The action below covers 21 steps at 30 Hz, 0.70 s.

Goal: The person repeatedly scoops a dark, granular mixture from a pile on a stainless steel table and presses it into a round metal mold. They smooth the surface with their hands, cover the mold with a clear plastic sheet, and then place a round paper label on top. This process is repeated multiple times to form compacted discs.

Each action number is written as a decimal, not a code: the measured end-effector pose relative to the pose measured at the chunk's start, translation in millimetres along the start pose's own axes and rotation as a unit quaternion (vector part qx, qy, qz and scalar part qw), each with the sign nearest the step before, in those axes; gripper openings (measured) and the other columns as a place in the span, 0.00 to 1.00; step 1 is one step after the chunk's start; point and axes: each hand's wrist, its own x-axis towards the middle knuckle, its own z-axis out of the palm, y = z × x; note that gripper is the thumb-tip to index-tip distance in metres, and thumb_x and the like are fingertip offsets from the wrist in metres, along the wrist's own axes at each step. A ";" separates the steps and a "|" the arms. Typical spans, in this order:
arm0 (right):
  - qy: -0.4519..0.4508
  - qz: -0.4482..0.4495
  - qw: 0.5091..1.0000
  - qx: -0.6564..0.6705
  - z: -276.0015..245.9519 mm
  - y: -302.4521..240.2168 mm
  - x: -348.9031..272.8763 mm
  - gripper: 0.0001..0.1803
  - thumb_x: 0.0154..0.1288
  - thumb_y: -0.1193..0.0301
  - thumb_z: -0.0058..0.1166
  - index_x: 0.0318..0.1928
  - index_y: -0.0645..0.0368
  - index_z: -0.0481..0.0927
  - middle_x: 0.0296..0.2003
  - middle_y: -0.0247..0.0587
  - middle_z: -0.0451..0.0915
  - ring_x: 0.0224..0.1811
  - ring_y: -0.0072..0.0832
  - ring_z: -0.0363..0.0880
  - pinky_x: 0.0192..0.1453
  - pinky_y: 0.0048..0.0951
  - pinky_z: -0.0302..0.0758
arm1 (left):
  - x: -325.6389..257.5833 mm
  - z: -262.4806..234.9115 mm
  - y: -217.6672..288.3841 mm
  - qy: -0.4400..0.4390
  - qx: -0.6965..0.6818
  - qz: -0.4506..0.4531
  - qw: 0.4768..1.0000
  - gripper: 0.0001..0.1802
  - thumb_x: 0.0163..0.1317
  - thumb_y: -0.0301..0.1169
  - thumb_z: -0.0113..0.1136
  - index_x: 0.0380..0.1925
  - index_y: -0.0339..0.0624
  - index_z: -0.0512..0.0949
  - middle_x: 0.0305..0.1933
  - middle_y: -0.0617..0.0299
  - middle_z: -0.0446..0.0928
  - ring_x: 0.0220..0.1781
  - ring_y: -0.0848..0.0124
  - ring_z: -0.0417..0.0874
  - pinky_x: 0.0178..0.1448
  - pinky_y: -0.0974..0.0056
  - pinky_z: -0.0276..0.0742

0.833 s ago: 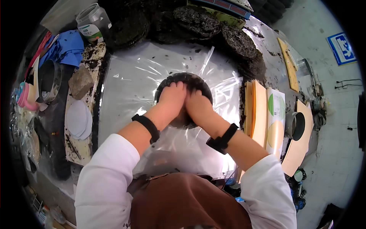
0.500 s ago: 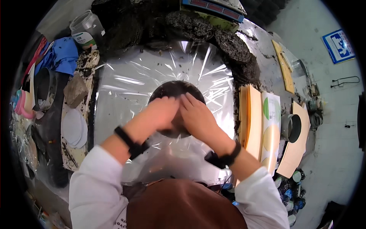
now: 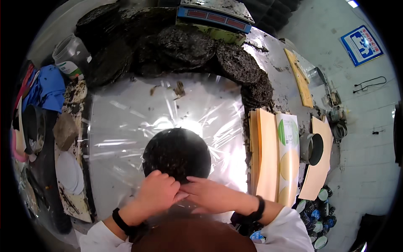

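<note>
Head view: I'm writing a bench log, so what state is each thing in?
Black round container, filled with dark crumbly material
Left hand, curled at the container's near edge
Right hand, beside the left, fingers straighter
Plastic film, spread out, wrinkled
White discs, stacked, overlapping
Dark round cakes, piled
Blue cloth, crumpled
Weighing scale, dirty on top; power state unclear
Metal ring, open

The curled left hand (image 3: 158, 191) and the right hand (image 3: 214, 194) meet at the near edge of a dark round mass (image 3: 177, 151) on shiny plastic film (image 3: 115, 122). A stone (image 3: 66, 131) and white discs (image 3: 69, 171) lie to the left; dark cakes (image 3: 187, 46) and a scale (image 3: 214, 17) sit beyond.
</note>
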 end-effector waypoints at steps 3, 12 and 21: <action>0.088 0.006 0.996 -0.010 -84.3 46.2 15.7 0.29 0.54 0.70 0.64 0.58 0.56 0.74 0.54 0.41 0.78 0.54 0.38 0.79 0.54 0.38 0.78 | -7.6 -4.2 -1.7 0.018 -0.013 0.022 1.000 0.14 0.52 0.44 0.62 0.17 0.49 0.74 0.20 0.66 0.71 0.27 0.68 0.74 0.35 0.63 0.65; 0.139 0.344 0.829 -0.418 -136.0 254.8 68.2 0.42 0.54 0.74 0.61 0.70 0.49 0.60 0.69 0.48 0.61 0.71 0.45 0.60 0.72 0.44 0.61 | -16.4 7.9 -6.7 0.038 0.066 0.066 0.995 0.08 0.37 0.34 0.58 0.14 0.52 0.68 0.18 0.70 0.65 0.24 0.71 0.70 0.34 0.66 0.65; 0.359 0.260 0.854 -0.271 -202.2 171.5 26.0 0.35 0.54 0.80 0.56 0.65 0.50 0.68 0.65 0.46 0.69 0.67 0.44 0.66 0.69 0.39 0.66 | 8.4 -47.3 -1.2 0.183 -0.059 -0.050 0.980 0.28 0.57 0.45 0.63 0.52 0.39 0.76 0.54 0.52 0.77 0.61 0.56 0.74 0.68 0.49 0.63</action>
